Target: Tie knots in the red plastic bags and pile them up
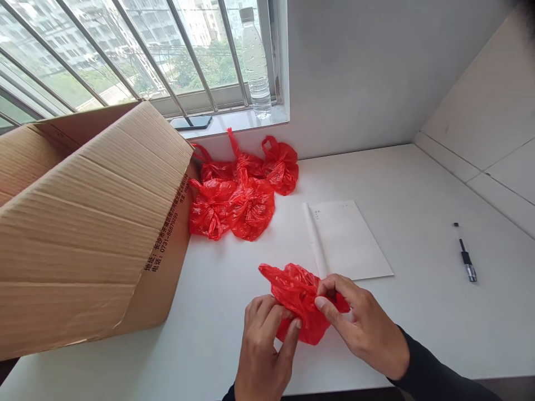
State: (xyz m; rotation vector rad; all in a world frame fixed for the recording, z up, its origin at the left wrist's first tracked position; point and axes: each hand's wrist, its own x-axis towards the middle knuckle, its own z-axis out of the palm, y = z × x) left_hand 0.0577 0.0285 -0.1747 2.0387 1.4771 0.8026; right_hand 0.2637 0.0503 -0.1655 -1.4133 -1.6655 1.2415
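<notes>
A crumpled red plastic bag [307,303] rests on the white table near its front edge. My left hand [267,340] pinches the bag's lower left side between thumb and fingers. At the bag's right side, my right hand [359,317] grips the plastic with thumb and forefinger. What the bag holds is hidden. Several knotted red bags [251,209] sit in a cluster farther back, beside the cardboard box.
A large open cardboard box [96,223] stands at the left. Behind the hands lies a white notebook [355,239]; a pen [467,264] is at the right. The windowsill holds a phone [191,122] and a water bottle [256,67].
</notes>
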